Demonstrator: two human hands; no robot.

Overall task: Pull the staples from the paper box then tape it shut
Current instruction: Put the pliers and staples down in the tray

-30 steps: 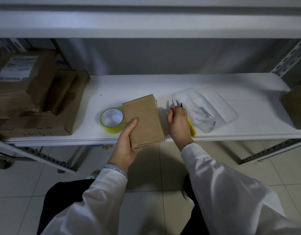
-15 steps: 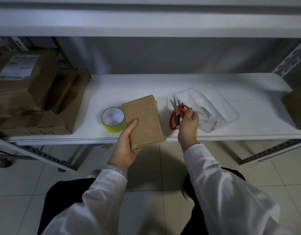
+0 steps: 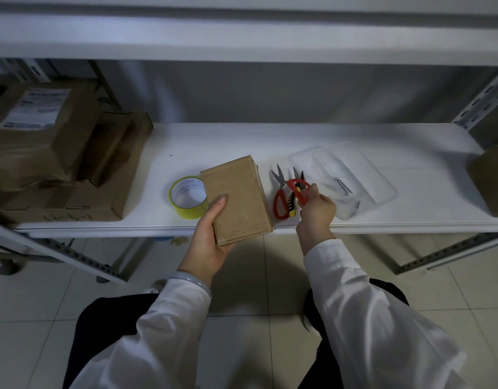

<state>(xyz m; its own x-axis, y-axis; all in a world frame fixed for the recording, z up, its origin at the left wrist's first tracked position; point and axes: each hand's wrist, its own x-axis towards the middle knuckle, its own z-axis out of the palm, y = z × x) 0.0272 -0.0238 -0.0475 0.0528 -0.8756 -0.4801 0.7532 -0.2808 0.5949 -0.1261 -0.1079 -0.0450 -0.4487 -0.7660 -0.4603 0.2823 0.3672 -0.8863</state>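
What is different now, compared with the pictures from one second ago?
The right hand slid right, uncovering the red scissors; it now pinches their right handle loop. The left hand holds the paper box as before; the tape roll has not moved.

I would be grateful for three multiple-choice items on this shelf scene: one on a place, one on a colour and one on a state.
1. The tape roll lies: A left of the cardboard box; B right of it; C on it.
2. The scissors' handles are: A blue; B red; C green.
3. The left hand: A is empty; B holds the tape roll; C grips the cardboard box.
Answers: 1 A, the roll sits at the box's left side; 2 B, red loops show; 3 C, its thumb presses the box top.
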